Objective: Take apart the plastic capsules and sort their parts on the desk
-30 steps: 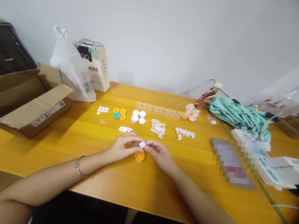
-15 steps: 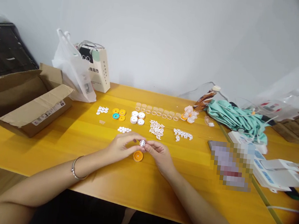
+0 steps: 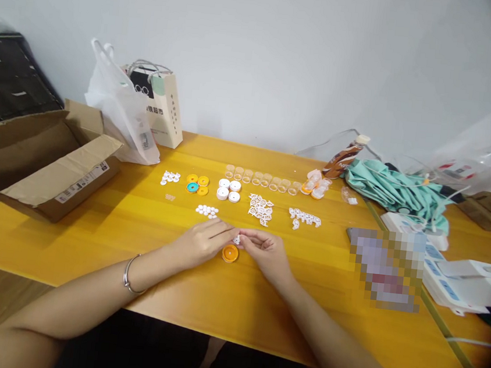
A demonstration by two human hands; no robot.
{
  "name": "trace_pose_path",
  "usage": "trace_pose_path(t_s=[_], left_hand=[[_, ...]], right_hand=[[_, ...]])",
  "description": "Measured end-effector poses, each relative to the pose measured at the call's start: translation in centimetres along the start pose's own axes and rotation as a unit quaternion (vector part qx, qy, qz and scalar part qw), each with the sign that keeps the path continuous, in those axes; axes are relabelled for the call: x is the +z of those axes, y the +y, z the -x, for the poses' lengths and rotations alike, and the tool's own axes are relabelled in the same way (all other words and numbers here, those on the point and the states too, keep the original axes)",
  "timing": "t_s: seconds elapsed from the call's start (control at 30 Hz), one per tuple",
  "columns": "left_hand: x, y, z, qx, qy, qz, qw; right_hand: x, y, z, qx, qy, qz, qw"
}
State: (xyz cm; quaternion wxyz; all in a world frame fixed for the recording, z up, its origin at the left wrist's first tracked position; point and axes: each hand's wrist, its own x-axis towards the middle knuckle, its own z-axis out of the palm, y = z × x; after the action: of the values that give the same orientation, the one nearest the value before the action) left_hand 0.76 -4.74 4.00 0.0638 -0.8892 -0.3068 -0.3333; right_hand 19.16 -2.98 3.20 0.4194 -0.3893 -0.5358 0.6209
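Note:
Between the fingertips of both hands is a small white openwork plastic piece, largely hidden by the fingers. My left hand pinches it from the left, its back turned up. From the right, my right hand grips it with thumb and fingers. Just below the fingertips an orange round plastic part lies on the table. Small white round caps lie beyond my left hand. Flat white cut-out pieces are heaped beyond the fingertips, with a white strip of similar pieces farther right.
Yellow rings with a teal one, white rings and a row of clear cups stand farther back. A cardboard box is at left. On the right lie a blurred-out phone-like object, a power strip and green fabric.
My left hand has rolled over, its fingers now covering more of the white piece. The piece has turned between the fingertips. The whole view has shifted slightly.

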Motion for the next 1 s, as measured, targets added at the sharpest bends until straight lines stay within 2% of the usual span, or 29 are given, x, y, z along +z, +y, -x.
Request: trace_pose_path(t_s=[0.2, 0.33, 0.5, 0.7, 0.9, 1.0], left_hand=[[0.0, 0.5, -0.2, 0.021, -0.03, -0.067, 0.997], [0.2, 0.5, 0.0, 0.014, -0.027, -0.055, 0.998], [0.4, 0.2, 0.0, -0.042, 0.02, 0.053, 0.997], [0.5, -0.5, -0.2, -0.121, 0.075, 0.22, 0.965], [-0.2, -0.8, -1.2, -0.13, 0.093, 0.247, 0.956], [-1.1, -0.8, -2.7, -0.148, 0.1, 0.3, 0.937]], right_hand=[[0.4, 0.1, 0.0, -0.01, 0.008, 0.064, 0.998], [0.6, -0.1, -0.1, -0.038, 0.013, 0.095, 0.995], [0.6, -0.3, -0.2, -0.041, 0.012, 0.074, 0.996], [0.8, -0.9, -0.3, -0.022, 0.012, 0.012, 1.0], [1.6, -2.6, -0.6, -0.034, 0.015, 0.007, 0.999], [1.8, -4.4, -0.9, -0.051, 0.006, -0.017, 0.999]])
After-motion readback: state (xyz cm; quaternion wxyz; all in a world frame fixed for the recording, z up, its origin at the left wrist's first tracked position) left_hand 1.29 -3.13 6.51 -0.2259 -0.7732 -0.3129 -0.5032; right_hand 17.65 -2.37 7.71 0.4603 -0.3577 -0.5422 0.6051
